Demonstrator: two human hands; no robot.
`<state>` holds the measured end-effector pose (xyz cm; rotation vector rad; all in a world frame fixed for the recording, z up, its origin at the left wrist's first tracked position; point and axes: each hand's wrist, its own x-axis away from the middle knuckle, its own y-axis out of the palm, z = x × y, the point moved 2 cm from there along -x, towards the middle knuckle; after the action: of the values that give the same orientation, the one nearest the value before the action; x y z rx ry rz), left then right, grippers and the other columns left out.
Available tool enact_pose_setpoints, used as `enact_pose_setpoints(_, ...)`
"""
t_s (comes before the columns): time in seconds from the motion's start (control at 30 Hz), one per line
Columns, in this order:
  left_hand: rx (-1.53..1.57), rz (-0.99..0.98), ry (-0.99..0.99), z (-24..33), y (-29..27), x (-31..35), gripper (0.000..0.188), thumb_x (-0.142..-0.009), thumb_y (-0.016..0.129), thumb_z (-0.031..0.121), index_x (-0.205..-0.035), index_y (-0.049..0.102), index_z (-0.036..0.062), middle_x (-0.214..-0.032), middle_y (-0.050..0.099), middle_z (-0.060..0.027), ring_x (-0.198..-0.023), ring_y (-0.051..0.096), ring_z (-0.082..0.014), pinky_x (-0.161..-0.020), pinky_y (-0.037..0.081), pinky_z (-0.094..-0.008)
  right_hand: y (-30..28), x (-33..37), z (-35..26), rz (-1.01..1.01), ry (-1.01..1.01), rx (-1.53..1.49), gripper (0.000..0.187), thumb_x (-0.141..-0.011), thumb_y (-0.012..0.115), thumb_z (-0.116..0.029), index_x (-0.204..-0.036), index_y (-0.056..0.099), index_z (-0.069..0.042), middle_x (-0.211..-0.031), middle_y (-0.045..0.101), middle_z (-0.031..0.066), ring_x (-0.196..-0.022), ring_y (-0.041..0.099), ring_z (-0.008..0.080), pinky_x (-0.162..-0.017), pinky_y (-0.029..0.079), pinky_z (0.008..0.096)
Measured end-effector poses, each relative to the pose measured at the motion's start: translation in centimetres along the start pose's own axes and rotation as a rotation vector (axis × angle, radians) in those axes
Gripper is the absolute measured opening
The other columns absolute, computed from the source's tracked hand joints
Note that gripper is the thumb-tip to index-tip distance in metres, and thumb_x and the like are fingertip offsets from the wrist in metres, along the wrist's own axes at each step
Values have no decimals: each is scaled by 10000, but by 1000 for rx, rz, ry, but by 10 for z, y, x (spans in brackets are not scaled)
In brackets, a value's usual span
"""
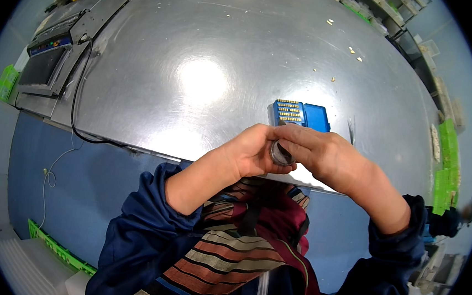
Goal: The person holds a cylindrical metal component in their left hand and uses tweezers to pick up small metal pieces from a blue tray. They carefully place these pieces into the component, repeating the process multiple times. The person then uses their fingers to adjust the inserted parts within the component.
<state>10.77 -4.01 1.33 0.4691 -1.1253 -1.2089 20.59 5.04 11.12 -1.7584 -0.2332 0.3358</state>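
Note:
Over the near edge of the steel table, my two hands meet around a short, round grey metal piece (281, 155) with a dark area on its end. My left hand (254, 150) is closed around its left side. From the right, my right hand (324, 153) lies over it with bent fingers, gripping it from above. Some fingertips are hidden behind the piece and the other hand. Just beyond my hands lies an open blue case (317, 117) with rows of small gold-coloured pieces (288, 112) in its left half.
The steel table (161, 42) has pale crumbs (352, 50) on its far right. Thin wire-like bits (351, 131) lie right of the case. A machine with a dark screen (44, 67) and black cable (75, 96) stands left. Green baskets (446, 164) are at the right.

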Motion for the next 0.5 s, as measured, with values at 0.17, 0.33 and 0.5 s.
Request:
enact_pose_setpoints(0.17, -2, -50, -43, -3, -2, -4, 314, -941, 421, 209, -1177, 500, 18, -1061, 610, -112, -963, 610, -231, -797, 517, -394, -3, 1, 0, 19, -14, 180, 247, -688, 646, -38, -926, 610, 13, -917, 634, 98, -844, 653, 235, -685, 542, 314)
enact_pose_setpoints(0.33, 95, -59, -55, -7, -9, -10, 281, -927, 448, 167, -1138, 503, -9, -1030, 609, -134, -908, 625, -244, -770, 542, -393, -9, -6, 2, 14, -122, 219, 311, -646, 663, -64, -936, 570, -4, -752, 595, 68, -753, 619, 237, -644, 504, 324)
enact_pose_setpoints(0.5, 179, 17, 13, -8, -14, -15, 256, -928, 447, 142, -1095, 503, -45, -1011, 597, -169, -868, 632, -273, -754, 572, -400, -7, 1, 1, -45, 359, -8, 161, -831, 635, -112, -893, 526, -10, -702, 610, 185, -663, 621, 370, -552, 475, 442)
